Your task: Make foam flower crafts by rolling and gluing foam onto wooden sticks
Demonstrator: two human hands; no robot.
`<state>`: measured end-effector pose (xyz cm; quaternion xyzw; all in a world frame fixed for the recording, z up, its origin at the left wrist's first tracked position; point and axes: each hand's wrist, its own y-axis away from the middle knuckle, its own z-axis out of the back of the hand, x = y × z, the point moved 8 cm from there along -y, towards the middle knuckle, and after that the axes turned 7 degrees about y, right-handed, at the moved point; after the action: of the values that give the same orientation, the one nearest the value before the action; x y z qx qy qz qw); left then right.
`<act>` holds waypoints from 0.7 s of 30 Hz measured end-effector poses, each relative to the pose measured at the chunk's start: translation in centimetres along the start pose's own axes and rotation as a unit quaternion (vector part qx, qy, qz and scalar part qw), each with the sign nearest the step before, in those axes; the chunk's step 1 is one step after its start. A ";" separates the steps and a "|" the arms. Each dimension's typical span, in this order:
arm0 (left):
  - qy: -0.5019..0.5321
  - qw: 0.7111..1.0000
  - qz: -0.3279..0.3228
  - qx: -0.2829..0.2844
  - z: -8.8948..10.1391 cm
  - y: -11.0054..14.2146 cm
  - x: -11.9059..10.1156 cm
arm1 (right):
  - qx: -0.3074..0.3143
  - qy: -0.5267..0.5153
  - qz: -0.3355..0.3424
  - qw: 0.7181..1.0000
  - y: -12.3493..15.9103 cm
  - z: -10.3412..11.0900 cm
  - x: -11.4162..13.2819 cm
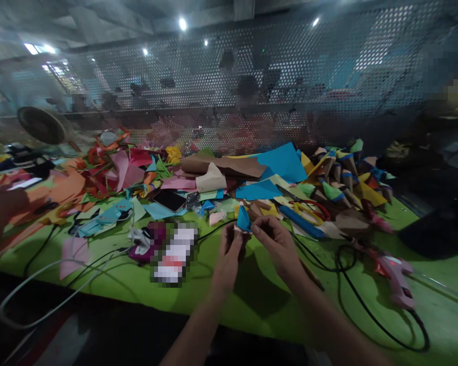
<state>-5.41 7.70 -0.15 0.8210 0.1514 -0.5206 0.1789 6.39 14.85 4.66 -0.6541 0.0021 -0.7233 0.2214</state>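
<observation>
Between my two hands, above the green table (198, 297), is a small blue folded piece (244, 219) that looks like paper or felt, its tip pointing up. My left hand (231, 249) grips its lower left side, fingers closed around the base. From the right, my right hand (277, 239) pinches the same piece between thumb and fingers. A pale edge shows at its bottom; the rest of the base is hidden by my fingers. Just behind lie scraps of blue and brown material.
A pink glue gun (395, 277) with a looping black cord lies at right. Yellow-handled scissors (309, 212) and a blue cutter (301, 221) rest behind my right hand. A phone (175, 254) lies left. Coloured sheets pile along the back. Another person's hand (3, 208) is at far left.
</observation>
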 end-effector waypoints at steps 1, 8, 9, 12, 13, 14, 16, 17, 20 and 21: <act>0.014 1.000 0.006 0.008 -0.1 -0.1 0.1 | 0.004 -0.031 -0.016 0.999 -0.1 -0.1 -0.3; 0.080 0.995 0.016 0.049 -0.7 -0.3 0.5 | 0.029 -0.091 -0.073 0.993 -0.1 -0.6 -1.5; 0.083 0.995 0.018 0.047 -0.7 -0.2 0.5 | 0.029 -0.094 -0.076 0.992 -0.1 -0.7 -1.5; 0.080 0.995 0.023 0.053 -0.9 -0.1 0.3 | 0.027 -0.099 -0.080 0.991 0.0 -0.7 -1.7; 0.078 0.995 0.023 0.056 -1.0 -0.1 0.2 | 0.026 -0.099 -0.082 0.991 0.0 -0.7 -1.7; 0.077 0.995 0.024 0.059 -1.1 -0.1 0.2 | 0.026 -0.098 -0.083 0.991 0.0 -0.7 -1.8; 0.078 0.995 0.023 0.061 -1.1 -0.1 0.2 | 0.023 -0.094 -0.083 0.992 0.0 -0.6 -1.8; 0.080 0.995 0.022 0.062 -1.1 -0.2 0.2 | 0.024 -0.092 -0.081 0.992 0.0 -0.6 -1.7; 0.083 0.994 0.019 0.065 -1.0 -0.3 0.4 | 0.028 -0.081 -0.073 0.994 -0.1 -0.6 -1.5; 0.082 0.994 0.018 0.064 -1.0 -0.3 0.5 | 0.029 -0.079 -0.072 0.994 -0.1 -0.6 -1.4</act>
<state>-4.59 8.44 -0.22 0.8736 0.1170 -0.4563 0.1225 5.82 15.19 3.25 -0.7006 -0.0834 -0.6834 0.1875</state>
